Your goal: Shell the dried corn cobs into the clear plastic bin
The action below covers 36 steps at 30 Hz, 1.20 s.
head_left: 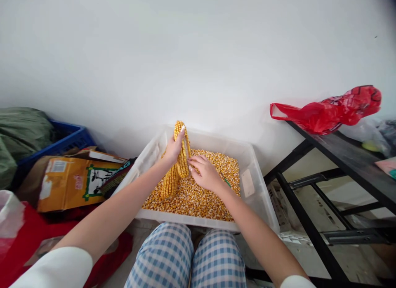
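My left hand (175,147) is wrapped around the upper part of a yellow ear of corn (183,166), which stands nearly upright over a plastic bin. A narrow pale strip without kernels runs down the ear. Against its lower right side are the bent fingertips and thumb of my right hand (204,172); whether loose kernels are between them is hidden. A second ear of corn (170,184) lies tilted to the left on the loose corn kernels (198,203). The kernels cover the floor of the translucent white bin (261,193), just beyond my knees.
A white wall (198,61) rises behind the bin. To the left are an orange cardboard box (72,180), a blue crate (69,139) and a green sack (24,131). At right, a black metal-framed table (337,152) carries a red plastic bag (334,110).
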Available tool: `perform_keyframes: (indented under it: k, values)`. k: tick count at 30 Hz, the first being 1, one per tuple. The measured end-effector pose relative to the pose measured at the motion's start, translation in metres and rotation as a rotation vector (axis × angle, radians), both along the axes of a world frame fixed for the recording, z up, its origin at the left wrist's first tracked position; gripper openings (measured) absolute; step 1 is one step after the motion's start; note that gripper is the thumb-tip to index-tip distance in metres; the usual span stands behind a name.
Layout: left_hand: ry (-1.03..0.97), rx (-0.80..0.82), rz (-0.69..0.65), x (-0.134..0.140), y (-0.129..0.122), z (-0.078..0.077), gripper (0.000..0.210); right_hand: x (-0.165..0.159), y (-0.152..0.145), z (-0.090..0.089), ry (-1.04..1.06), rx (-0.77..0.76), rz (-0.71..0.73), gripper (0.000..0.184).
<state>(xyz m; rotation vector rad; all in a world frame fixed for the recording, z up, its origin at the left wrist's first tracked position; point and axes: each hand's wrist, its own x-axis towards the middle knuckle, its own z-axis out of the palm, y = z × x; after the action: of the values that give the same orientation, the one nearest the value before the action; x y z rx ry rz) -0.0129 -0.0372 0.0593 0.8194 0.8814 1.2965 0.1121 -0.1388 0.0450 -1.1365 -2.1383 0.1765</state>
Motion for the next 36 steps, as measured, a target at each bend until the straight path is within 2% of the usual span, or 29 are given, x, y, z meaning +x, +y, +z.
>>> perform_keyframes:
  k: [4, 6, 9, 13, 17, 20, 24, 27, 29, 32, 36]
  values:
    - [0.008, 0.060, 0.016, -0.003, 0.006, -0.001, 0.046, 0.005, 0.000, 0.001, 0.029, -0.109, -0.039, 0.023]
    - [-0.030, 0.032, 0.010, -0.004, 0.006, -0.001, 0.048, 0.006, -0.001, 0.003, 0.068, -0.092, -0.063, 0.023]
    - [-0.102, -0.021, 0.014, -0.005, 0.006, 0.001, 0.050, 0.004, -0.003, 0.005, 0.102, -0.029, -0.033, 0.032]
    - [-0.193, -0.036, 0.062, -0.015, 0.010, 0.005, 0.050, 0.003, -0.003, 0.005, 0.042, -0.053, 0.045, 0.039]
    - [-0.271, 0.000, 0.143, -0.028, 0.016, 0.009, 0.045, 0.008, -0.003, 0.005, 0.055, -0.075, 0.012, 0.032]
    - [-0.311, 0.034, 0.148, -0.032, 0.016, 0.012, 0.043, 0.011, -0.003, 0.007, 0.096, -0.088, -0.045, 0.024]
    - [-0.259, 0.004, 0.003, -0.023, 0.007, 0.014, 0.043, 0.012, 0.000, 0.008, 0.292, -0.083, -0.173, 0.020]
    - [-0.169, -0.068, -0.169, -0.006, -0.008, 0.010, 0.044, 0.011, 0.006, 0.007, 0.514, -0.151, -0.279, 0.031]
    - [-0.131, -0.081, -0.275, 0.008, -0.022, 0.005, 0.043, 0.010, 0.010, 0.005, 0.650, -0.228, -0.301, 0.041]
    - [-0.100, -0.021, -0.395, 0.025, -0.039, -0.003, 0.040, 0.009, 0.013, 0.006, 0.767, -0.339, -0.206, 0.047]
    - [-0.034, 0.008, -0.479, 0.032, -0.049, -0.010, 0.038, 0.009, 0.012, 0.010, 0.798, -0.387, -0.083, 0.043]
